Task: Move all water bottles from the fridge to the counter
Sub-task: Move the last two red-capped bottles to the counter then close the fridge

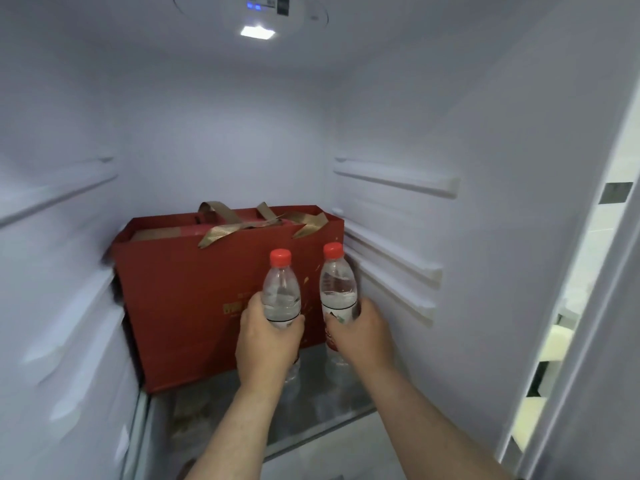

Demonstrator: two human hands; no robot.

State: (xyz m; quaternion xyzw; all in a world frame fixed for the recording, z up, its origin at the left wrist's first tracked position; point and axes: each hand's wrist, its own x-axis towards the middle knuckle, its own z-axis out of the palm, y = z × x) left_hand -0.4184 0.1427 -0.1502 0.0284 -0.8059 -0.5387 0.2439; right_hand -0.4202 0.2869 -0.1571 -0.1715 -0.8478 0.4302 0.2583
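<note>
Both arms bare, reaching fwd and up into the fridge, roughly parallel, forearms close together. Left hand wrapped round the mid-body of a bottle, back of hand toward the viewer, thumb on the right side, fingers hidden behind. Right hand gripping a second bottle the same way, thumb on its left side, wrist angled slightly inward.

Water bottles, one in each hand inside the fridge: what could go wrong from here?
1. The red gift bag stands right behind both bottles; lifting could snag its ribbon handles.
2. The right bottle sits near the wall rails and might knock them.
3. The left hand and right hand are both full, so neither can shut the door.
</note>
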